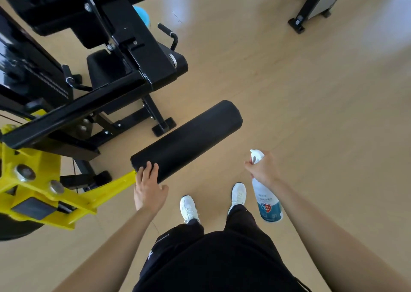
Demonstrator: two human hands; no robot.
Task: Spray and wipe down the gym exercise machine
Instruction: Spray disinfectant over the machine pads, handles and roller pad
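While the right hand [263, 169] grips the neck of a white-and-blue spray bottle [266, 199] at lower right, its contents hidden by the label, the left hand [148, 188] lies open with fingers spread over the near end of the black roller pad [189, 139] at centre. The black-and-yellow exercise machine [89, 87] fills the left of the frame. White shoes [189, 208] stand on the wooden floor [322, 91] below the pad.

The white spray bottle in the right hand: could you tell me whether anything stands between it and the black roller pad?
Nothing visible does: only open floor shows between the white spray bottle and the black cylindrical foam roller pad.
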